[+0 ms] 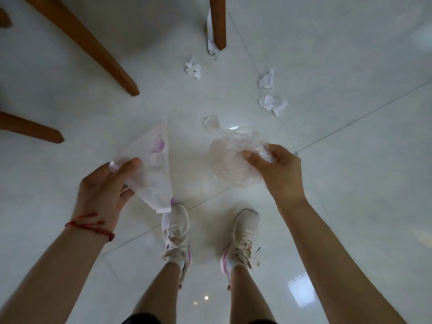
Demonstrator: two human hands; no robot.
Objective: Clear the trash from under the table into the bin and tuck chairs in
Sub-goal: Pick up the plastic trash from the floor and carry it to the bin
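- Both forearms reached down from the bottom corners of the head view, and a red string bracelet (pixel 93 226) sat on my left wrist.
- My left hand (pixel 105 185) pinched a flat clear wrapper (pixel 152 167) with purple print between thumb and fingers, held above the floor (pixel 350 160).
- My right hand (pixel 278 169) gripped a crumpled clear plastic bag (pixel 230 155), fingers curled round its edge.
- Below the hands stood my two white sneakers (pixel 176 232) with pink trim, on the pale tiles.
- Farther out, three crumpled tissues lay on the floor: one (pixel 193 69) near the middle, two (pixel 266 79) (pixel 272 104) to the right, close together.
- A twisted strip of paper (pixel 211 36) leaned against a wooden leg (pixel 218 22) at the top.
- More wooden legs (pixel 93 47) slanted in from the left; whether table or chair, I could not tell.
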